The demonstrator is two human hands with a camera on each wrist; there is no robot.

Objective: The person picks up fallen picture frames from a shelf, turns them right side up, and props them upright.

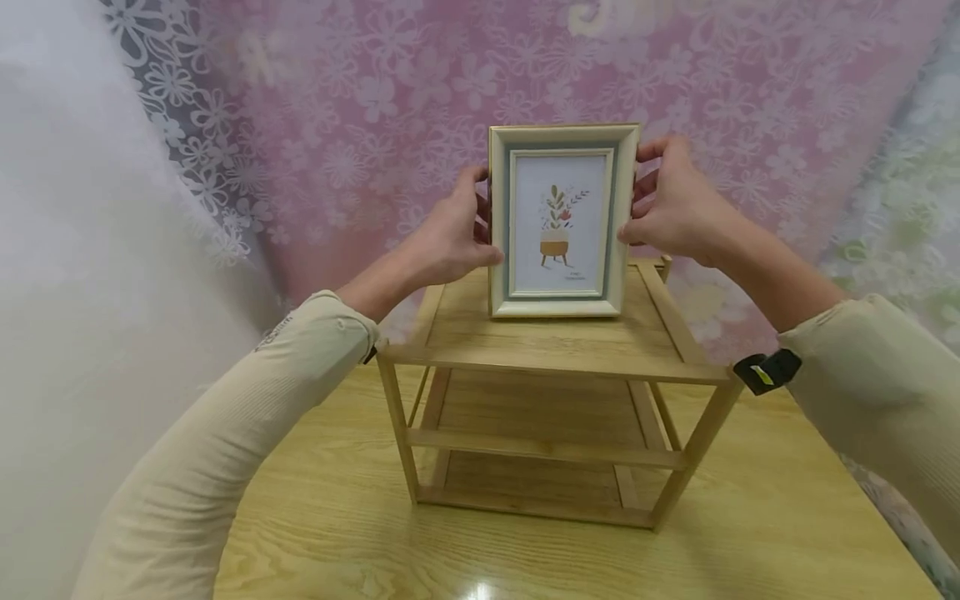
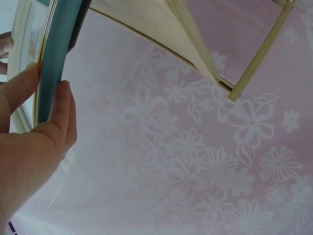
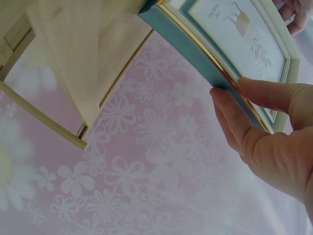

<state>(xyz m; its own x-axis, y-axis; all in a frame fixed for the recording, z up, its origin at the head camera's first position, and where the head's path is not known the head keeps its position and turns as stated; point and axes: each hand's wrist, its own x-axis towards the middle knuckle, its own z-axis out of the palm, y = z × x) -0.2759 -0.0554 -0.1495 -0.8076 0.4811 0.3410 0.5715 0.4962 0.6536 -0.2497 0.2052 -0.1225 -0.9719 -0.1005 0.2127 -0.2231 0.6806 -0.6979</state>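
Left hand (image 1: 459,229) and right hand (image 1: 678,204) pinch an upright picture frame (image 1: 559,221)
Thumbs (image 1: 486,253) rest on its near edges; wrist views show teal outer sides (image 3: 195,56), hidden in the head view.

Cream ribbed sleeves (image 1: 195,442); black right-wrist device (image 1: 782,367), yellow mark (image 1: 763,375).

Two hands (image 1: 456,229) (image 1: 675,204), one frame (image 1: 558,221) (one rack (image 1: 540,340)).
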